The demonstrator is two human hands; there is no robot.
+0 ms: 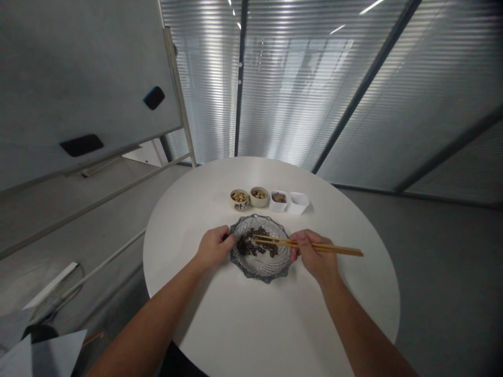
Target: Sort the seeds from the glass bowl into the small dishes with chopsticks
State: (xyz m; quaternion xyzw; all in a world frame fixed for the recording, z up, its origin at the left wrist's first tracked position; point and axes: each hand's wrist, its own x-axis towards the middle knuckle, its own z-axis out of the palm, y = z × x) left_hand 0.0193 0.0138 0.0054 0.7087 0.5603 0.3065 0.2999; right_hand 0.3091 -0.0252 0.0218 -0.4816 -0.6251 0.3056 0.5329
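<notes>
A clear glass bowl (261, 269) with a jagged rim sits on the round white table (251, 324). Small dark brown pieces (255, 243) are scattered over its inside. At the bowl's left rim, my left hand (215, 245) grips the edge between thumb and fingers. My right hand (316, 256) is closed around wooden chopsticks (341, 250) at the bowl's right side. The chopstick tips point left and reach down among the dark pieces; whether they pinch one is too small to tell.
Behind the bowl stand two round cups of light-brown pieces (239, 200) (259, 197), a white dish of brown bits (279, 201) and a white dish (298, 202). A whiteboard (86, 78) on a metal frame stands left, and ribbed glass panels stand behind.
</notes>
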